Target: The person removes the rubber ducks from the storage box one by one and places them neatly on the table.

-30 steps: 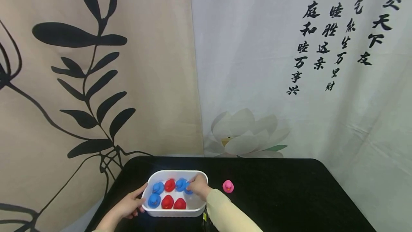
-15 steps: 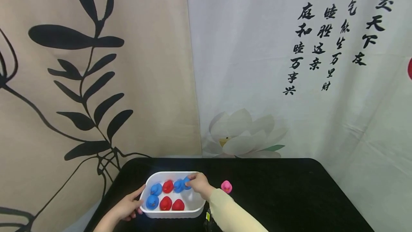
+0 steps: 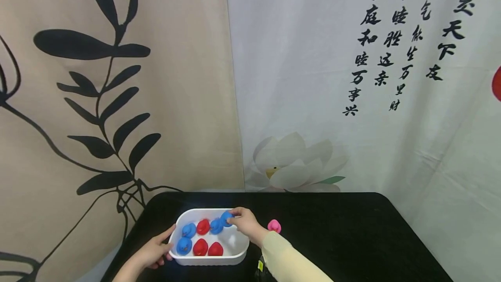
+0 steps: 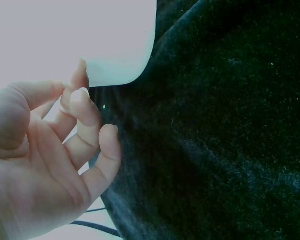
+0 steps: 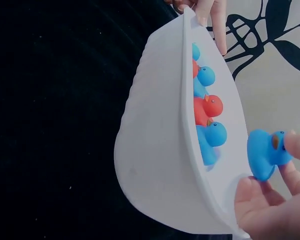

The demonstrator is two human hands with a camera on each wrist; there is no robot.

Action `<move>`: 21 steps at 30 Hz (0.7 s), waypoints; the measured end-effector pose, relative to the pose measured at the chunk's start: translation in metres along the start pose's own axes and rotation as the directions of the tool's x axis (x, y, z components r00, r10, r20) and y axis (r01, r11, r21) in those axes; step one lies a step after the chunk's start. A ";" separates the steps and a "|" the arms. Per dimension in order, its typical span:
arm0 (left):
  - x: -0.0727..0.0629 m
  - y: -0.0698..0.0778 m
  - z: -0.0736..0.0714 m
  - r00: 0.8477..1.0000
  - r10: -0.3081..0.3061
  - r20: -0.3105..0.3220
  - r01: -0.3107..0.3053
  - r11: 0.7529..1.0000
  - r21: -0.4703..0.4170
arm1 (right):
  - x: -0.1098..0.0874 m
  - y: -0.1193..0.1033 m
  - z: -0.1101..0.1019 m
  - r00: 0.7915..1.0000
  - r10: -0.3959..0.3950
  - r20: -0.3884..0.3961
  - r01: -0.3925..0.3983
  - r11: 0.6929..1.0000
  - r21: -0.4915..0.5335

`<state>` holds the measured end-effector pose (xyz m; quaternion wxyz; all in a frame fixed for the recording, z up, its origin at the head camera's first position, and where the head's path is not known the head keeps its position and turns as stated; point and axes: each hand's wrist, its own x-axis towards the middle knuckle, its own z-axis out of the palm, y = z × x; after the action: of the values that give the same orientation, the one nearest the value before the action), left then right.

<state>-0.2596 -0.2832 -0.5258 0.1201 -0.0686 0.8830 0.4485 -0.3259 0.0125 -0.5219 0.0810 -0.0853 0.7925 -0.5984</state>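
Note:
A white plastic tub (image 3: 211,261) stands on the black cloth, with blue and red rubber ducks inside. My left hand (image 3: 153,250) grips its left end between thumb and fingers; in the left wrist view that hand (image 4: 55,145) is at the tub's corner (image 4: 122,72). With thumb and fingers, my right hand (image 3: 246,224) pinches a blue rubber duck (image 3: 226,218) at the back right of the tub. The right wrist view shows that duck (image 5: 262,155) raised to rim height, apart from a blue duck (image 5: 210,142) and a red duck (image 5: 207,110) in the tub.
A pink rubber duck (image 3: 274,226) sits on the black-covered table (image 3: 344,238), right of the tub and beyond the right sleeve. Beside that sleeve lies a dark object with a yellow tag (image 3: 260,266). A printed curtain (image 3: 195,99) hangs behind the table.
My right hand has lifted the blue duck from among the others up to the tub's rim. The left hand stays on the tub. The head view has shifted slightly.

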 end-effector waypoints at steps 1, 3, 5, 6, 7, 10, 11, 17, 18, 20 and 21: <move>0.000 -0.001 0.000 1.000 0.001 0.006 -0.001 1.000 -0.002 | -0.001 0.000 -0.001 1.000 -0.007 0.003 0.007 1.000 -0.003; 0.001 -0.002 -0.001 1.000 0.000 0.011 0.000 1.000 -0.008 | -0.003 0.000 -0.004 1.000 -0.026 0.004 0.026 0.999 -0.021; 0.002 -0.002 -0.001 1.000 0.001 0.013 -0.001 1.000 -0.013 | -0.004 -0.001 -0.006 0.999 -0.043 -0.002 0.043 0.998 -0.037; 0.002 -0.003 -0.001 1.000 0.000 0.015 0.000 1.000 -0.014 | -0.005 -0.001 -0.008 0.999 -0.054 -0.007 0.054 0.998 -0.046; 0.003 -0.003 -0.001 1.000 -0.001 0.017 0.001 1.000 -0.015 | -0.006 -0.001 -0.009 0.998 -0.063 -0.012 0.062 0.997 -0.053; 0.003 -0.003 -0.001 1.000 -0.006 0.018 0.007 1.000 -0.011 | -0.008 -0.001 -0.013 0.996 -0.081 -0.026 0.079 0.995 -0.065; 0.004 -0.003 -0.001 1.000 -0.009 0.018 0.009 1.000 -0.009 | -0.009 0.000 -0.015 0.996 -0.087 -0.028 0.085 0.994 -0.066; 0.004 -0.003 -0.001 1.000 -0.017 0.013 0.017 1.000 -0.002 | -0.010 0.003 -0.025 0.992 -0.121 -0.021 0.120 0.992 -0.041; 0.004 -0.002 -0.001 1.000 -0.017 0.014 0.017 1.000 -0.002 | -0.011 0.003 -0.026 0.992 -0.127 -0.021 0.126 0.991 -0.035; 0.003 -0.002 -0.001 1.000 -0.018 0.014 0.018 1.000 -0.002 | -0.012 0.004 -0.029 0.991 -0.134 -0.020 0.134 0.991 -0.028; 0.003 -0.002 -0.001 1.000 -0.018 0.013 0.018 1.000 0.000 | -0.013 0.004 -0.030 0.990 -0.139 -0.018 0.138 0.990 -0.024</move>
<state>-0.2618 -0.2851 -0.5277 0.1299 -0.0738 0.8814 0.4480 -0.3206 0.0450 -0.5174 0.0304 -0.1351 0.7923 -0.5943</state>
